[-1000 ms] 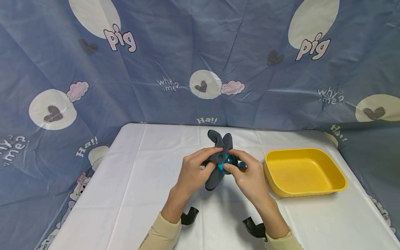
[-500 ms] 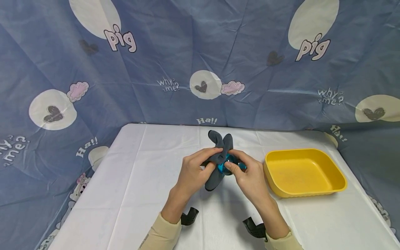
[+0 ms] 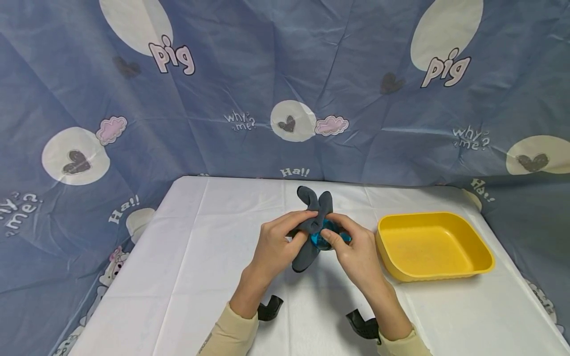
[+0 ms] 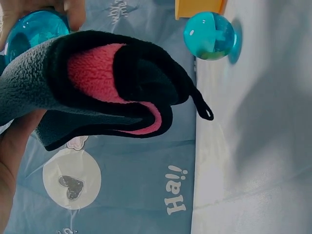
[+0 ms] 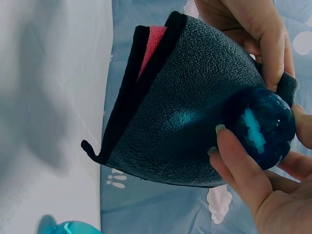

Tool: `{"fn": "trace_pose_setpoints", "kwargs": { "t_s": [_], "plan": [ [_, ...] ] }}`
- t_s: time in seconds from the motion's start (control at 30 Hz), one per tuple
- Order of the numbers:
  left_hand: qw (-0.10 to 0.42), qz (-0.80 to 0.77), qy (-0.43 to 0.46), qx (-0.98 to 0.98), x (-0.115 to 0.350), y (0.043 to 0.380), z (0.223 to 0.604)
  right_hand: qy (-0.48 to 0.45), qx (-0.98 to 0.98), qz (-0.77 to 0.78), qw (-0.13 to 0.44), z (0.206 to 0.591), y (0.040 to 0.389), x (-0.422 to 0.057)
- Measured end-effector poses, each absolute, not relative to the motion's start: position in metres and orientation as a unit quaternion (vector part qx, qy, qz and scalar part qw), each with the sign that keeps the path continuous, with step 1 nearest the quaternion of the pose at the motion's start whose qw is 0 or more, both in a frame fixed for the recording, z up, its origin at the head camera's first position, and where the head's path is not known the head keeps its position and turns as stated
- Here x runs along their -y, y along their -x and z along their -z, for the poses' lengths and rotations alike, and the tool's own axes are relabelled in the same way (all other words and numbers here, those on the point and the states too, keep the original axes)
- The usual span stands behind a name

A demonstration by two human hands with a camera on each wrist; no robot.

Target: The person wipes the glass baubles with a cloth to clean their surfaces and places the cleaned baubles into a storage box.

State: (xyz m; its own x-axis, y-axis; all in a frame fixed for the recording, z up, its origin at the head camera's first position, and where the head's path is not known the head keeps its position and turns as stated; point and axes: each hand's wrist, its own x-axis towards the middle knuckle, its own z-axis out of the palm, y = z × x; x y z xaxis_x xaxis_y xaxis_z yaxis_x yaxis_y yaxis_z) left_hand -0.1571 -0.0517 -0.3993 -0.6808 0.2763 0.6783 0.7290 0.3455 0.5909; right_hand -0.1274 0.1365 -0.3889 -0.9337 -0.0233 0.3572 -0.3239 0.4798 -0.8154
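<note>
My left hand [image 3: 278,242] holds a folded grey cloth [image 3: 306,257] bunched up above the white table. Black edging, a pink lining and a small hanging loop show on the cloth [image 4: 92,73] in the left wrist view. My right hand [image 3: 356,249] grips a see-through blue ball [image 5: 261,129] between thumb and fingers, up against the cloth. A second blue ball [image 4: 208,36] on a round base stands on the table; in the head view it is mostly hidden behind my right hand.
To the right of my hands sits a yellow plastic bin [image 3: 438,242] with nothing in it. A patterned blue curtain [image 3: 249,74] rises behind the white tabletop [image 3: 213,237]. Black curved camera mounts [image 3: 362,326] stick out from both wrists.
My right thumb has shifted slightly over the blue ball, and the ball has moved a little lower against the cloth. My left hand and the cloth stay almost still.
</note>
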Motion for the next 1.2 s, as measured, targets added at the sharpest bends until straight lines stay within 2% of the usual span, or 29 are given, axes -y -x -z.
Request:
{"fn": "trace_pose_setpoints", "kwargs": {
  "t_s": [1.2],
  "plan": [
    [0.242,0.477,0.321,0.782,0.0534,0.1596,0.4013,-0.124,0.834,-0.507,0.180,0.3907,0.1298,-0.1336]
  ]
}}
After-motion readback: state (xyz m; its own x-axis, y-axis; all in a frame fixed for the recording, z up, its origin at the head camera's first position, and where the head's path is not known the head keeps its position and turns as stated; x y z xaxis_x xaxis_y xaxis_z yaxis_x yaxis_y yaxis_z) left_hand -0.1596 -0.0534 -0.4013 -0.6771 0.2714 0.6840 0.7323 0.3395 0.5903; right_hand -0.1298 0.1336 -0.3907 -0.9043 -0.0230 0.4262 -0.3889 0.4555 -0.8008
